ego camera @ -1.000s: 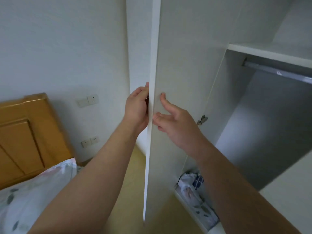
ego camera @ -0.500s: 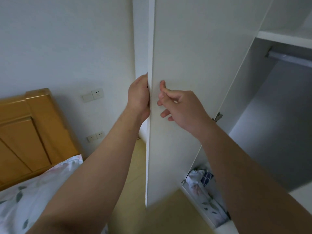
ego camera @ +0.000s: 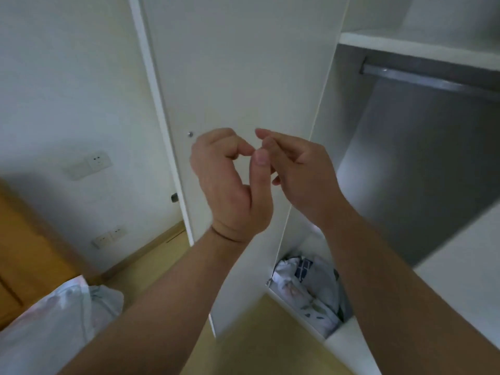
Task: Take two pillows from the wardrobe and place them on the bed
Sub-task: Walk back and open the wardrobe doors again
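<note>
Nearest us, at the lower left, lies the corner of the bed (ego camera: 51,323) in pale patterned bedding, with nothing from the wardrobe (ego camera: 341,117) on it yet. Just beyond it our two hands have come off the door (ego camera: 243,77), whose edge they were gripping half a second ago. The left hand (ego camera: 230,182) and the right hand (ego camera: 303,169) now hang in front of the panel with the fingers loosely curled and holding nothing, their tips nearly meeting. The door has swung wide and shows its inner face, so we judge the opening step done and the reach inside next. Low in the wardrobe, behind the right forearm, sit the pillows (ego camera: 305,290), a soft printed bundle on the bottom board. We cannot tell from here whether it is one or two. Counting the rest, we see two hands, one open door, one hanging rail (ego camera: 433,79) with nothing on it, one shelf (ego camera: 416,46) above that, one wooden headboard (ego camera: 24,255), and two sets of wall plates (ego camera: 92,163) on the far wall.
</note>
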